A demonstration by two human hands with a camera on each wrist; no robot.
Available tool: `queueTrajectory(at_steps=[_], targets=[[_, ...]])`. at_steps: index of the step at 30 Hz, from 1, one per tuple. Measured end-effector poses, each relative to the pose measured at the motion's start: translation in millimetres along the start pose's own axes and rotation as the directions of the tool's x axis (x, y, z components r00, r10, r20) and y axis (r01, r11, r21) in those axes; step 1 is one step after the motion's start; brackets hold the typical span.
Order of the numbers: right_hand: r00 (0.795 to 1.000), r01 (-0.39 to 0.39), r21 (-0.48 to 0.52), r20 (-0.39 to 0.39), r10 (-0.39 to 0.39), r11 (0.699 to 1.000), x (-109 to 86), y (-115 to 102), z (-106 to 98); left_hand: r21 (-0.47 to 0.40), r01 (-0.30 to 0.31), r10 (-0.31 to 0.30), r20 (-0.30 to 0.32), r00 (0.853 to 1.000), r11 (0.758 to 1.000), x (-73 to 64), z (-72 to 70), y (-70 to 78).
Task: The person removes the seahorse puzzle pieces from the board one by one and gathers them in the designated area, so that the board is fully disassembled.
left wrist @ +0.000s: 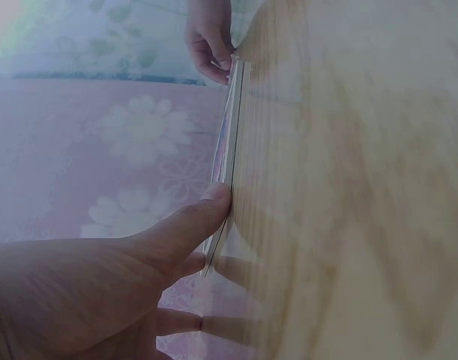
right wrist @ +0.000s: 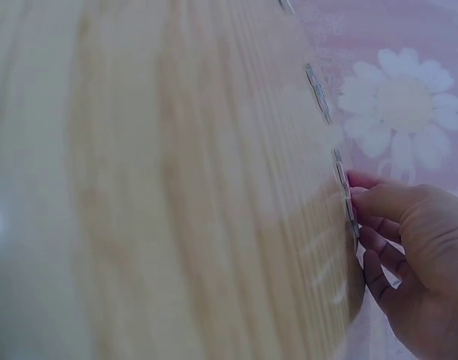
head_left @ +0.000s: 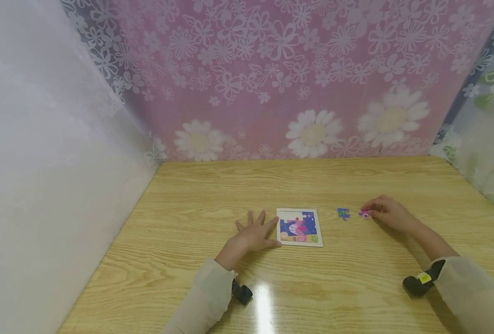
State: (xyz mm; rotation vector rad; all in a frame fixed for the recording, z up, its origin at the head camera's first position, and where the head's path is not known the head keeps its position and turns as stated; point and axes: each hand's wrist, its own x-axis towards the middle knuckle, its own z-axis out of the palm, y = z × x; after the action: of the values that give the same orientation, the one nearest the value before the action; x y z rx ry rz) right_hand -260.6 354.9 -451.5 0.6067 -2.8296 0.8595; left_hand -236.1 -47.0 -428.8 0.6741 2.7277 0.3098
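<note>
A square jigsaw puzzle in a white frame point(head_left: 300, 245) lies on the wooden table, its seahorse picture partly filled and a pale gap at its upper left. My left hand point(head_left: 253, 235) rests flat with fingers spread, thumb and index fingertip at the frame's left edge. In the left wrist view the thumb point(left wrist: 202, 214) lies against the frame's side point(left wrist: 232, 127). Off to the right, my right hand point(head_left: 391, 214) pinches a pink and purple puzzle piece point(head_left: 365, 214) with an eye on it, low at the tabletop. Its fingertips cover part of that piece.
Between the frame and my right hand lies a blue and green puzzle piece point(head_left: 343, 213). The wood-grain table point(head_left: 314, 287) ends at a pink flowered curtain point(head_left: 247, 93) behind, with a white wall covering point(head_left: 63, 162) on the left.
</note>
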Motion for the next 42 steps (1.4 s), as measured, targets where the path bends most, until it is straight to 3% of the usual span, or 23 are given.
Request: queueTrajectory(at_steps=[8, 23, 30, 34, 42], targets=[[0.998, -0.049, 0.015, 0.027, 0.049, 0.999, 0.8, -1.8, 0.0, -0.002, 0.005, -0.005, 0.003, 1.0, 1.0, -0.3, 0.3, 0.1], [0.995, -0.068, 0.075, 0.073, 0.062, 0.995, 6.2, -6.7, -11.8, -0.004, 0.004, -0.004, 0.0, 1.0, 1.0, 2.2, 2.2, -0.3], [0.996, 0.091, 0.01, -0.009, -0.091, 0.996, 18.8, -30.8, -25.7, 0.014, 0.009, -0.009, 0.0, 1.0, 1.0, 2.1, 1.4, -1.5], [0.994, 0.109, 0.003, -0.008, -0.109, 0.994, 28.3, -47.2, -26.6, 0.01, 0.008, -0.008, 0.002, 1.0, 1.0, 1.5, -0.2, -1.5], [0.984, 0.175, 0.095, 0.028, -0.179, 0.98, 43.9, -77.3, -14.9, -0.002, 0.005, -0.005, -0.002, 1.0, 1.0, 0.1, 0.2, 0.2]])
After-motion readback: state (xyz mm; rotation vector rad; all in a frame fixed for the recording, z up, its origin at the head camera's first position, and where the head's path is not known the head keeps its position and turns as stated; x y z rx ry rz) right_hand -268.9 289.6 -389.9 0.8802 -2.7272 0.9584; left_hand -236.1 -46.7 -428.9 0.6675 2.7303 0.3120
